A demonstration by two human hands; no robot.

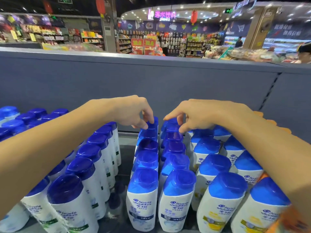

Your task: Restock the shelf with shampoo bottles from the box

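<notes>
Left hand (pixel 134 113) and right hand (pixel 193 115) are reaching forward, fingers pinching blue caps of rearmost white plastic shampoo bottles (pixel 149 132) on the grey metal shelf (pixel 124 148); supermarket aisles lying beyond.

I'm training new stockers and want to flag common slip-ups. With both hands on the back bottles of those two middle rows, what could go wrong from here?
1. The left hand and right hand touch only the caps of the rearmost bottles, fingertips on top; a push could tip them.
2. The middle rows stand tightly one behind another, so one falling bottle might knock over the rest.
3. Both forearms reach over neighbouring rows; the left forearm could brush the green-label bottles.
</notes>
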